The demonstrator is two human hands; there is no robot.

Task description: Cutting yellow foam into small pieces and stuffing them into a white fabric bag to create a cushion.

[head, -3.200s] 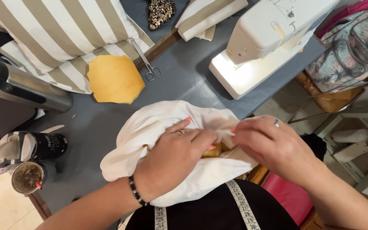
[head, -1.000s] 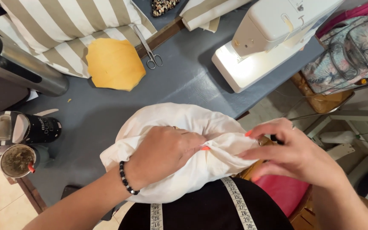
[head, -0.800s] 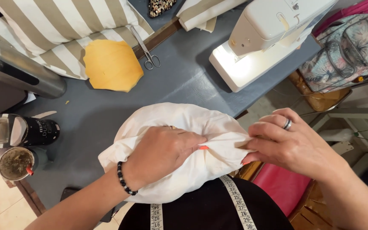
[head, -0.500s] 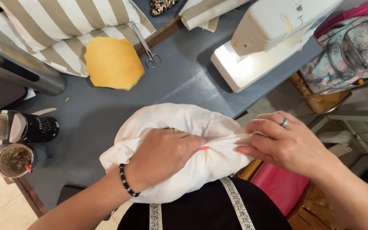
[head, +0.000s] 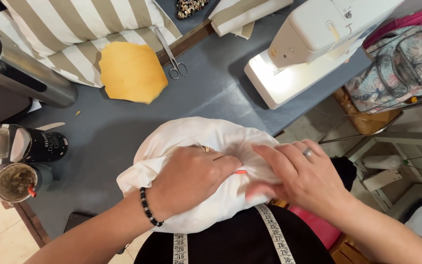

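Note:
A bundle of white fabric lies at the near edge of the grey table, against my body. My left hand presses down on its middle, fingers curled into the cloth; a black bead bracelet is on that wrist. My right hand lies flat on the bundle's right side, fingertips pinching a fold close to the left thumb. A measuring tape hangs around my neck.
A white sewing machine stands at the back right with its lamp on. Scissors, a yellow leather-like piece and striped fabric lie at the back left. A steel flask, a dark can and a cup sit left.
My right hand came back from the right onto the white bundle and now lies flatter on it. The left hand has stayed pressed on the cloth.

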